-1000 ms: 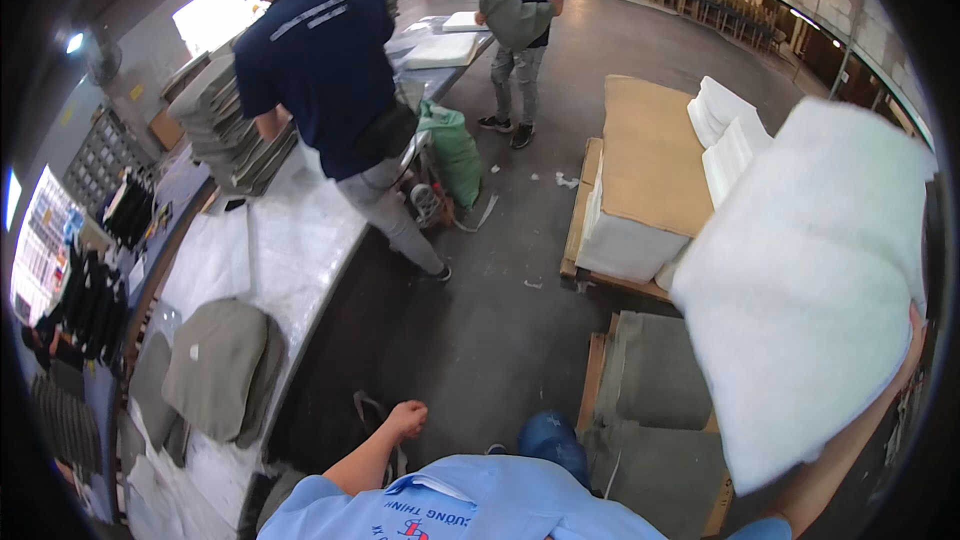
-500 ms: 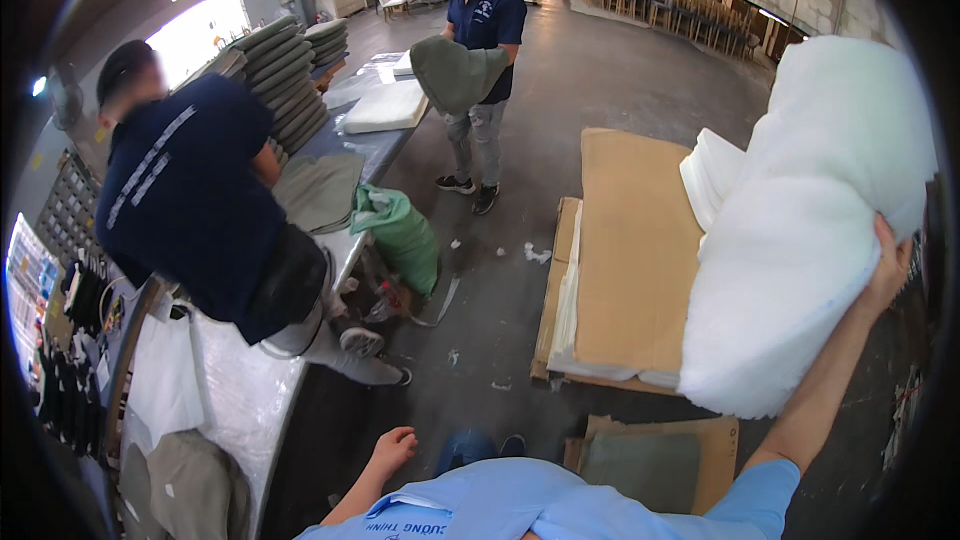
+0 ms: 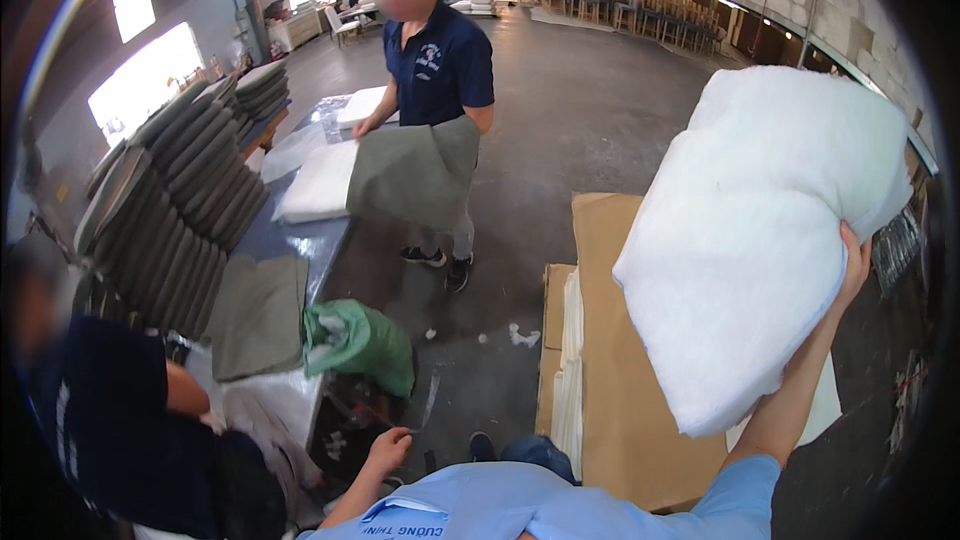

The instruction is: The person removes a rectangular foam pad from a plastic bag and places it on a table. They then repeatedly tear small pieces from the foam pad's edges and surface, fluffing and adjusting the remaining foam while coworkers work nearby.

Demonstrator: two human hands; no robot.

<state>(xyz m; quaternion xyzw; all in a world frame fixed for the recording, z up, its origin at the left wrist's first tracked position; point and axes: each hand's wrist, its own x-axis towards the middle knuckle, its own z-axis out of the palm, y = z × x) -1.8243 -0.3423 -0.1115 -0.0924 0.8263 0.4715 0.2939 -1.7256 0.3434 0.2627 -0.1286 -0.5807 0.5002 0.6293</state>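
My right hand (image 3: 852, 265) grips the near right edge of a thick, folded white wadding bundle (image 3: 750, 230), with my forearm running under its side. The bundle is raised on the right and tilts toward the lower left. Its underside and some of my fingers are hidden. Low in front of my body, my left hand (image 3: 388, 450) hangs with its fingers curled together and nothing visible in them. Below the bundle lies a large brown cardboard sheet (image 3: 610, 340), with white layered sheets (image 3: 568, 380) along its left side.
A person in a navy shirt (image 3: 440, 70) handles a grey cover (image 3: 418, 175) over a white pad (image 3: 318, 183) at the table. Another person (image 3: 120, 420) is at the lower left. Stacked grey cushions (image 3: 165, 210) and a green sack (image 3: 360, 345) stand nearby. White scraps (image 3: 522, 335) litter the floor.
My view has moved forward, bringing the cardboard sheet nearer. The wadding bundle, still in my right hand, has swung leftward at its lower end. The standing person's grey cover now meets the white pad.
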